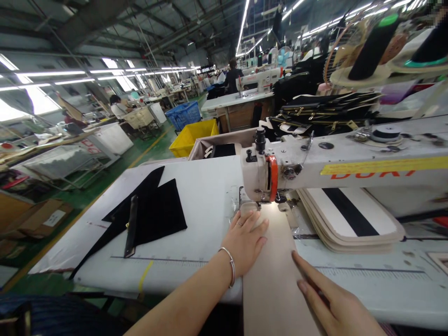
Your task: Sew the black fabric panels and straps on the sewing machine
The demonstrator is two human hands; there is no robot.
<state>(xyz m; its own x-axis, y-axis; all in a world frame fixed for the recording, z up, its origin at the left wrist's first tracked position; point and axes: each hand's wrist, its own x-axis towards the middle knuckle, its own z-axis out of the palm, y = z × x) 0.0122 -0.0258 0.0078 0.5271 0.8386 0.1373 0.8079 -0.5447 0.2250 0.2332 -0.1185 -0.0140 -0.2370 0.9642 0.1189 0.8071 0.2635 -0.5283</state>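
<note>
Looks early in the pass: long flat beige panel (268, 284) has its far end under the head of the white sewing machine with an orange band (297, 165), most of its length is left on the near side, stitches can't be made out. Long axis runs front to back across the pale tabletop (210, 186), far end pointing into the machine. Left hand (245, 245) flat on top, fingers slightly spread; right hand (332, 298) along right edge, can't tell if pinching.
</note>
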